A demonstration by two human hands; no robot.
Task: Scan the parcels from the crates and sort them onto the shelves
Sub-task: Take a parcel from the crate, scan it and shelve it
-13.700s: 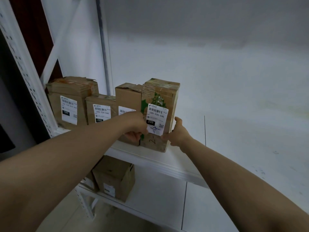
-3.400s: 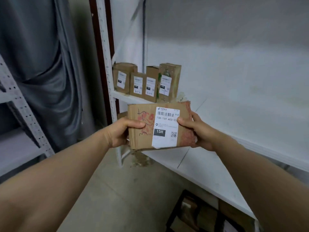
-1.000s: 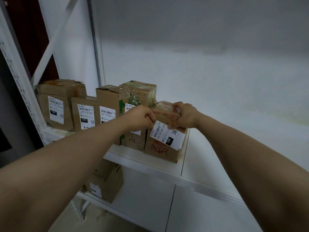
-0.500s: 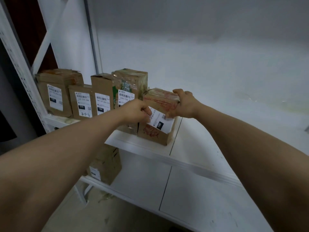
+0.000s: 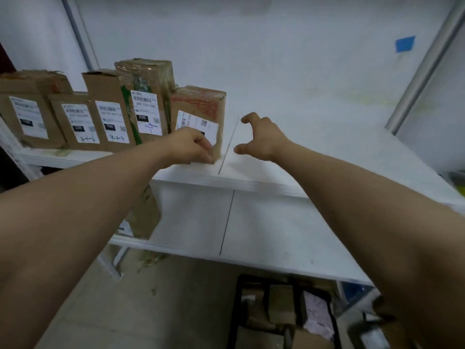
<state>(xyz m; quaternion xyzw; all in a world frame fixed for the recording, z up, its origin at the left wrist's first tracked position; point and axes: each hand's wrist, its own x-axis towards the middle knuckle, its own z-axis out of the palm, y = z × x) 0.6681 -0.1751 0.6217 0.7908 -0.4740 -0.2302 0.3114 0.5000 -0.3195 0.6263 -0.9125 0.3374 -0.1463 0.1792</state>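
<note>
A cardboard parcel with red print [image 5: 201, 102] and a white label stands upright on the white upper shelf [image 5: 276, 177], at the right end of a row of parcels. My left hand [image 5: 191, 147] is at its lower front corner with the fingers curled against the box. My right hand [image 5: 261, 137] hovers just right of the parcel, off it, with thumb and fingers spread apart. To the parcel's left stand a tall taped box [image 5: 146, 96] labelled 220 and three more labelled boxes [image 5: 75, 117].
The lower shelf [image 5: 264, 227] carries one box [image 5: 147, 215] at its left end. A black crate [image 5: 284, 311] with several parcels sits on the floor below. A grey upright post [image 5: 425, 69] rises at the right.
The red-printed parcel went from tilted in both hands to standing on the shelf. My right hand has let go and drawn away to the right. My left hand dropped to the lower front corner.
</note>
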